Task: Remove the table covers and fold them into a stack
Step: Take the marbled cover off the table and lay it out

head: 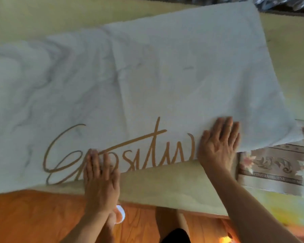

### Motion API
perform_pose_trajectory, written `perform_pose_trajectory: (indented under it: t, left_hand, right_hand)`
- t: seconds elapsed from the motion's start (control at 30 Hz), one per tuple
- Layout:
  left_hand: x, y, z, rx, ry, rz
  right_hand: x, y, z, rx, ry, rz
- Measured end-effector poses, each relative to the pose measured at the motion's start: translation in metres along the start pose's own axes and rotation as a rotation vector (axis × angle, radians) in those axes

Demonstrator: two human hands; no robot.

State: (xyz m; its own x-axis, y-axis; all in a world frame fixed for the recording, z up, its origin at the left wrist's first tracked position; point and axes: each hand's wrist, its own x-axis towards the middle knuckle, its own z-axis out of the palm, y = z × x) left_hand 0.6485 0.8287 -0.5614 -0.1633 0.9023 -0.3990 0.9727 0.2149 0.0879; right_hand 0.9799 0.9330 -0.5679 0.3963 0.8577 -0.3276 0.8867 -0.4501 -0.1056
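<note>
table (174,188): spans the view; its near edge runs along the bottom, the floor (33,216) before it
cover (147,76): lies spread on the table from the left edge to right of centre; its right part is folded over onto the rest
lettering (123,155): on the cover's near part, left of centre
hands: left hand (100,179) flat on the cover's near edge, over the lettering; right hand (218,146) flat on the folded part, to the right
patterned cloth (272,171): on the table, right of the right hand, partly under the cover's near right corner

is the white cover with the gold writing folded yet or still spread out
Partly folded: the white cover has one layer doubled over its right half, the crumpled left part still single.
</note>
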Motion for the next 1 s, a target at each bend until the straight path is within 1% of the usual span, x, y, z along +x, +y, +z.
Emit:
perform_pose_trajectory:
  t: [0.03,0.07,0.13,0.2,0.23,0.37,0.43,0.47,0.5,0.53,0.6,0.63,0.7,0.73,0.77,0.83,0.9,0.97,1.0]
  left_hand:
    - [0.003,-0.011,-0.002,-0.04,0.015,-0.094]
    - [0.004,-0.024,-0.004,-0.063,0.028,-0.152]
    - [0.003,-0.044,-0.004,-0.062,0.04,-0.155]
    - [0.0,-0.066,0.0,-0.079,0.073,-0.165]
    - [-0.001,-0.085,0.002,-0.102,0.096,-0.205]
    - [0.0,-0.179,0.0,-0.11,0.168,-0.302]
    - [0.002,-0.237,-0.004,-0.176,0.209,-0.442]
    - [0.003,-0.268,-0.006,-0.251,0.228,-0.526]
    - [0.003,-0.296,-0.011,-0.351,0.232,-0.585]
    - [0.005,-0.321,-0.014,-0.488,0.22,-0.607]
    - [0.005,-0.357,-0.029,-0.84,0.126,-0.635]
    - [0.005,-0.364,-0.04,-1.039,0.069,-0.679]
    - [0.006,-0.366,-0.059,-1.44,0.031,-0.772]
    - [0.005,-0.367,-0.066,-1.603,0.023,-0.808]
    - [0.005,-0.368,-0.07,-1.707,0.008,-0.841]
    - [0.005,-0.365,-0.081,-1.797,-0.046,-0.944]
    - [0.006,-0.36,-0.087,-1.766,-0.055,-1.046]
    - [0.005,-0.352,-0.093,-1.751,-0.014,-1.076]
    - [0.005,-0.348,-0.098,-1.756,0.01,-1.06]
  right_hand:
    - [-0.015,-0.022,0.007,0.005,-0.025,-0.049]
    - [-0.034,-0.05,0.018,-0.005,-0.046,-0.147]
    - [-0.071,-0.108,0.041,-0.029,-0.077,-0.368]
    - [-0.099,-0.157,0.059,-0.055,-0.096,-0.531]
    - [-0.112,-0.181,0.068,-0.08,-0.104,-0.604]
    - [-0.159,-0.256,0.097,-0.192,-0.122,-0.858]
    - [-0.187,-0.289,0.109,-0.23,-0.124,-0.948]
    - [-0.2,-0.305,0.114,-0.245,-0.124,-0.982]
    - [-0.213,-0.319,0.12,-0.263,-0.129,-1.002]
    - [-0.221,-0.329,0.124,-0.271,-0.13,-1.008]
    - [-0.234,-0.347,0.13,-0.277,-0.121,-1.002]
    - [-0.237,-0.352,0.131,-0.283,-0.109,-0.99]
    - [-0.237,-0.353,0.131,-0.322,-0.104,-0.971]
    - [-0.238,-0.354,0.13,-0.345,-0.108,-0.968]
    - [-0.239,-0.354,0.13,-0.357,-0.108,-0.965]
    - [-0.24,-0.357,0.128,-0.382,-0.102,-0.949]
    - [-0.243,-0.359,0.125,-0.382,-0.111,-0.94]
    - [-0.244,-0.36,0.123,-0.383,-0.15,-0.935]
    - [-0.245,-0.362,0.12,-0.379,-0.166,-0.923]
